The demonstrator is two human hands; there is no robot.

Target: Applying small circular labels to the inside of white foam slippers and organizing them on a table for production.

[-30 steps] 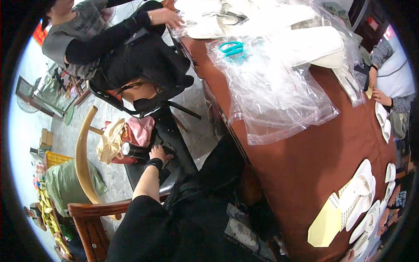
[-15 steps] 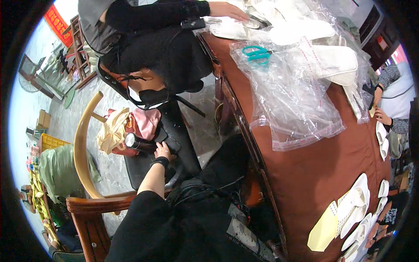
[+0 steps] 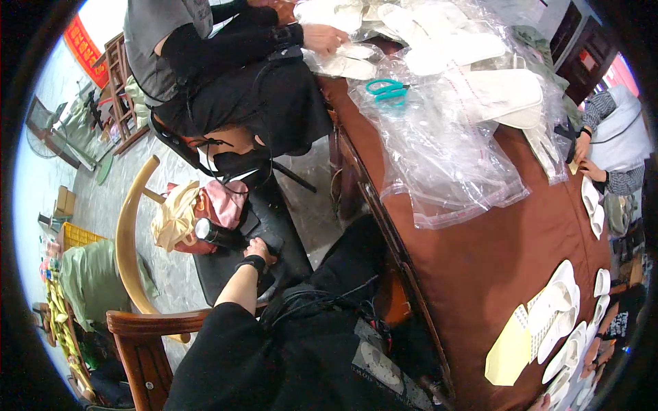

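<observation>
My left hand point(image 3: 260, 252), with a black band at its wrist, is lowered to the black chair seat point(image 3: 291, 236) on my left. Its fingers are curled in against something dark; what they hold, if anything, is hidden. Just beyond the fingers lies a flat dark item point(image 3: 269, 238). Left of the hand a black bottle with a pale end point(image 3: 208, 230) lies on its side, against a bag with pink point(image 3: 228, 203) and cream cloth point(image 3: 179, 214). My right hand is not in view.
On the brown-covered table point(image 3: 466, 274) lie clear plastic bags point(image 3: 452, 171), teal scissors point(image 3: 387, 90), white insoles point(image 3: 497, 94), white shoes point(image 3: 558, 308) and a yellow sheet point(image 3: 508, 349). A seated person point(image 3: 233, 89) handles white pieces at the far end. Others work along the right. A curved wooden armrest point(image 3: 130, 233) stands left.
My left hand has drawn back slightly from the bottle, and its fingers have gone from stretched to curled. The seated person's hand has moved left over the white pieces.
</observation>
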